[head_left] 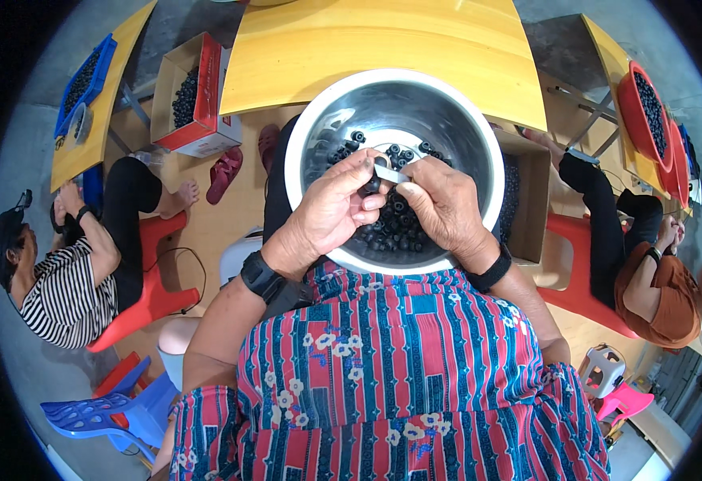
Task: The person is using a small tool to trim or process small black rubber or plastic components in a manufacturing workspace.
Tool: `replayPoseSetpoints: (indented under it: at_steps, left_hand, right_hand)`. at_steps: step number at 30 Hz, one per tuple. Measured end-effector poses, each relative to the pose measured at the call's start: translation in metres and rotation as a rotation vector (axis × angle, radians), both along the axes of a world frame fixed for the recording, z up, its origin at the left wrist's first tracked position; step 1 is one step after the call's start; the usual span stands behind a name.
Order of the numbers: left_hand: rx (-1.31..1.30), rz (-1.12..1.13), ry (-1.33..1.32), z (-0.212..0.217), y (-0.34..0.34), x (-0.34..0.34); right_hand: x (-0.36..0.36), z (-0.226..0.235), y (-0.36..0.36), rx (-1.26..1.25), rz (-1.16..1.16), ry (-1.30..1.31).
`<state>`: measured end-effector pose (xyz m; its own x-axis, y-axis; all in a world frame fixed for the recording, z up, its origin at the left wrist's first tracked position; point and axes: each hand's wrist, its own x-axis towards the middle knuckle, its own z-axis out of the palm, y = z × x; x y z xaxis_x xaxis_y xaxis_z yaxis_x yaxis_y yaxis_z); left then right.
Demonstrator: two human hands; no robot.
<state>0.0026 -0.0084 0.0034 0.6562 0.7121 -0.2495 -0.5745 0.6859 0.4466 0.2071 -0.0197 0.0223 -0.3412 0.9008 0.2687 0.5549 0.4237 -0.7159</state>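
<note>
At the centre of the frame, both hands meet over a steel bowl (pixel 307 172) resting on the lap. The left hand (pixel 331 210) pinches a small black ring (pixel 372 187); the right hand (pixel 445 204) grips a thin pale strip (pixel 391 174) against it. Many loose black rings (pixel 395 228) lie in the bowl, so much of the pile looks unhandled. The yellow tabletop (pixel 383 44) lies above.

Left hand (pixel 335 210) and right hand (pixel 445 204) raised together, fingers curled and pinching, fingertips nearly touching; both wrists banded black.
</note>
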Motion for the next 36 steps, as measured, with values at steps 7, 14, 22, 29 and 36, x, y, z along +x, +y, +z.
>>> replayPoseSetpoints:
  at_steps: [7,14,22,29,36]
  left_hand:
    - [0.03,-0.002,0.053,0.001,-0.002,0.001]
    - [0.012,-0.002,0.008,0.002,-0.002,0.001]
    - [-0.023,0.005,-0.018,0.0,-0.002,0.0]
    - [-0.073,0.005,-0.027,-0.002,-0.001,0.0]
    - [0.077,-0.04,-0.028,0.0,-0.002,0.003]
  right_hand:
    - [-0.002,0.004,-0.002,0.09,-0.004,-0.084]
    - [-0.002,0.004,-0.002,0.111,-0.028,-0.083]
    - [-0.004,0.006,-0.003,0.097,-0.027,-0.078]
    - [-0.004,0.001,-0.001,0.057,-0.04,-0.088]
    - [0.002,-0.003,0.008,-0.136,-0.133,0.052]
